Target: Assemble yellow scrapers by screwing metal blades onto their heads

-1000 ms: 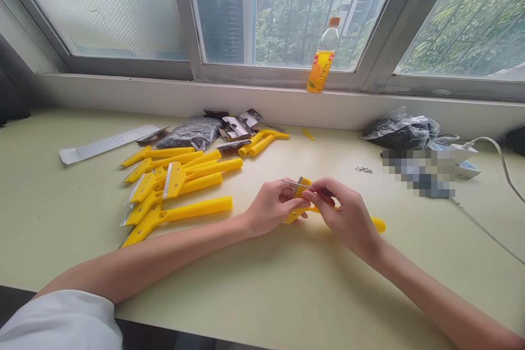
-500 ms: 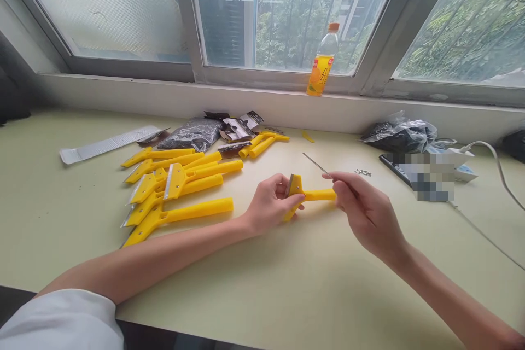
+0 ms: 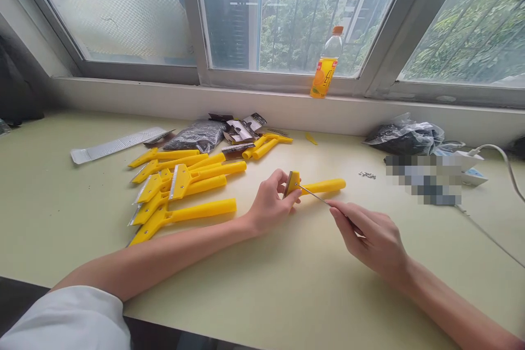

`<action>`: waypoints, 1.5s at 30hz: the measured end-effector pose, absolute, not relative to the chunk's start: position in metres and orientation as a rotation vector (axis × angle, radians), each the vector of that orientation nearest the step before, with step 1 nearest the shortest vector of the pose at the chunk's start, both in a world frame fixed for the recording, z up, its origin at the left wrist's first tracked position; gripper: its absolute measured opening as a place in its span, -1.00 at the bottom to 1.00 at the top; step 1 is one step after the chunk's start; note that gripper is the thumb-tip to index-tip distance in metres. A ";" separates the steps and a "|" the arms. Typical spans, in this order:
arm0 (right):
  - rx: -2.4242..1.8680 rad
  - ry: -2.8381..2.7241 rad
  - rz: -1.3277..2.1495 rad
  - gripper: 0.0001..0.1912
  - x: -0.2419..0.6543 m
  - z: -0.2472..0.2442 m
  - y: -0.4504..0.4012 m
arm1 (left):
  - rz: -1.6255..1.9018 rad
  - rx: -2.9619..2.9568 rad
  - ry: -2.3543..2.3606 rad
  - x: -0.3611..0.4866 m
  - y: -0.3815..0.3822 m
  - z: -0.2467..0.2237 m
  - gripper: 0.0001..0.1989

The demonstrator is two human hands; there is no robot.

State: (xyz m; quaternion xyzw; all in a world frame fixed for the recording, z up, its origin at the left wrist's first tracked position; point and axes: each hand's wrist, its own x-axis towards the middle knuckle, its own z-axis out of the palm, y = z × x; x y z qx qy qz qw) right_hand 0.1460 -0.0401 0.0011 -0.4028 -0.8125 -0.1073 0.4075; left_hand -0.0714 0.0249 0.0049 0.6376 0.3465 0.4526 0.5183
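Note:
A yellow scraper (image 3: 324,186) lies across the middle of the table, its bladed head gripped by the fingers of my left hand (image 3: 273,199). My right hand (image 3: 371,232) pinches a thin metal screwdriver (image 3: 314,195), whose tip meets the screw area on the scraper head. The screwdriver's handle is mostly hidden in my palm. Left of my hands, several yellow scrapers (image 3: 205,210) with blades lie in an overlapping pile. Beyond my right hand is a small cluster of screws (image 3: 367,175).
Along the back are a black plastic-wrapped bag (image 3: 197,135), card packages (image 3: 241,130), yellow handles (image 3: 266,147), a silver strip (image 3: 117,145) and another bag (image 3: 404,136). An orange-capped bottle (image 3: 325,74) stands on the sill. A white cable (image 3: 498,156) runs at right.
My right hand has moved down and the screwdriver tip has come onto the scraper head. The scraper's handle end is now uncovered. The view has shifted slightly.

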 end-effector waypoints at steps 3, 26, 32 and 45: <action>-1.004 -2.051 -0.287 -0.77 0.146 0.001 -0.041 | 1.082 1.565 0.841 -0.072 0.024 0.005 -0.67; -1.048 -2.100 -0.341 -0.82 0.140 0.002 -0.043 | 1.082 1.574 0.846 -0.073 0.024 0.005 -0.66; -1.357 -2.015 -0.108 -0.88 0.125 0.011 -0.055 | 1.152 1.606 0.861 -0.073 0.025 0.005 -0.64; -1.227 -1.966 -0.163 -0.90 0.128 0.007 -0.053 | 1.161 1.718 0.897 -0.076 0.029 0.003 -0.66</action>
